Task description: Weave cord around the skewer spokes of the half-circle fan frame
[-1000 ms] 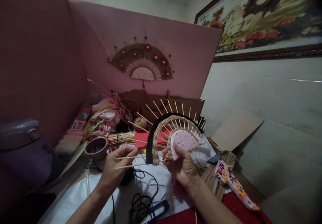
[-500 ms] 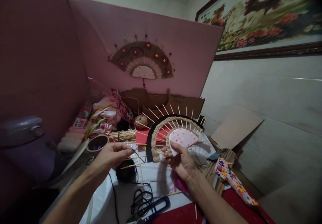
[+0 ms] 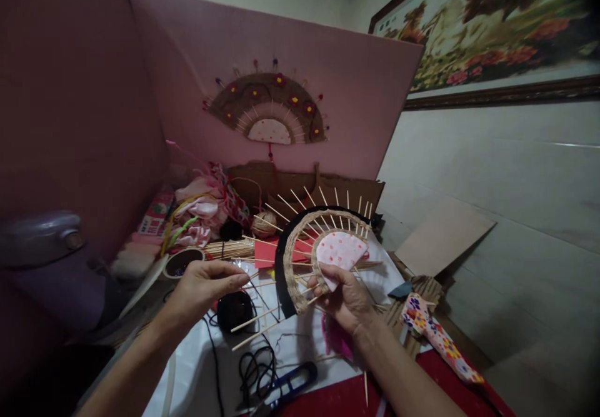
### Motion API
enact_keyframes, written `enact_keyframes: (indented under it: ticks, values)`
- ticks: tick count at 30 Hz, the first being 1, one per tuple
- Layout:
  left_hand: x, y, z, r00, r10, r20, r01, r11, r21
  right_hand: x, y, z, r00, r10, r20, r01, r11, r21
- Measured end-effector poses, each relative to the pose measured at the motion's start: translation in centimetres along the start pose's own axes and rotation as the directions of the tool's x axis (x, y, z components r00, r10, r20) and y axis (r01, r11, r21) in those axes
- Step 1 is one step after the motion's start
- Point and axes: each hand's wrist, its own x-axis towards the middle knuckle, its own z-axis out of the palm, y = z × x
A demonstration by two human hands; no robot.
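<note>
My right hand (image 3: 344, 298) grips a half-round fan (image 3: 297, 242) at its base. Thin wooden sticks radiate from a white, red-dotted centre piece (image 3: 340, 249), with tan twine and an outer black band woven across them. To the left, my left hand (image 3: 210, 286) is closed in a pinch on black yarn (image 3: 257, 289), which runs to the fan's lower left edge. Below that hand a ball of black yarn (image 3: 234, 312) sits on the white surface. Loose loops of the yarn lie in front of it, partly over blue-handled scissors (image 3: 293, 379).
A finished-looking fan (image 3: 267, 101) hangs on the pink board. Behind my left hand are a round container (image 3: 184, 262), a bundle of sticks (image 3: 229, 248) and a twine ball (image 3: 264, 224). A flower-patterned object (image 3: 440, 339) and cardboard (image 3: 445, 236) lie at right.
The fan has tilted anticlockwise in my right hand, its left-side sticks now lower. My left hand keeps its pinch on the yarn, and the view has shifted slightly.
</note>
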Motion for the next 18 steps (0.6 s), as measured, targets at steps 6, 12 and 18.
enact_keyframes:
  ticks: [6,12,18]
  values:
    - [0.0,-0.1,1.4,0.983,-0.168,0.075,0.180,0.961,-0.211,-0.4,-0.2,0.0,0.998,0.023,0.051,-0.025,0.999,0.038]
    - [-0.5,-2.0,4.4,0.965,-0.188,0.185,0.239,0.919,-0.312,-0.6,0.4,0.2,0.996,0.037,0.082,-0.042,0.998,0.056]
    - [-1.2,-3.2,6.5,0.963,-0.195,0.184,0.256,0.878,-0.405,-0.5,0.8,0.4,0.995,-0.038,0.094,0.027,0.992,0.121]
